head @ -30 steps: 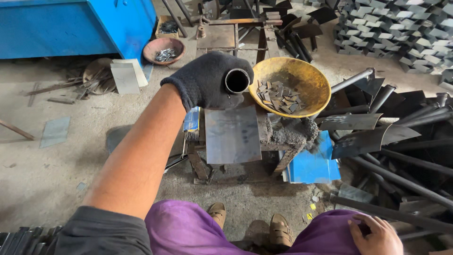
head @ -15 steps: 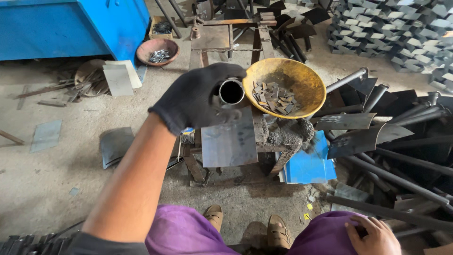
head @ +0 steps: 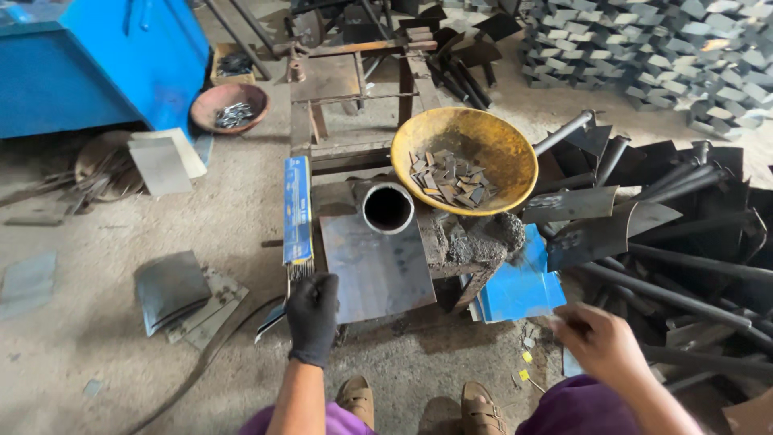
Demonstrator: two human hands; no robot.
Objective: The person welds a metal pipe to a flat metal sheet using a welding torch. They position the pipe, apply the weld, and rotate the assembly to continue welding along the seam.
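Observation:
A short steel pipe [head: 388,208] stands upright on the back edge of a flat steel plate [head: 377,270] set on a low metal stand. My left hand [head: 312,318], in a black glove, hovers at the plate's front left corner, just below the bare ends of welding rods sticking out of a long blue box [head: 297,211]. Its fingers are loosely bent and hold nothing. My bare right hand [head: 600,342] is blurred, lifted off my knee, beside a blue sheet [head: 515,286], with nothing in it.
A yellow bowl [head: 499,145] of small metal pieces sits right of the pipe. Dark shovel blades and tubes [head: 644,217] pile up at right. A blue cabinet [head: 121,64], a brown dish [head: 229,105], loose plates [head: 169,290] and a cable lie on the left.
My left hand has let go of the pipe, which now stands on the plate, and has drawn back to the plate's near corner. My right hand has risen from my knee.

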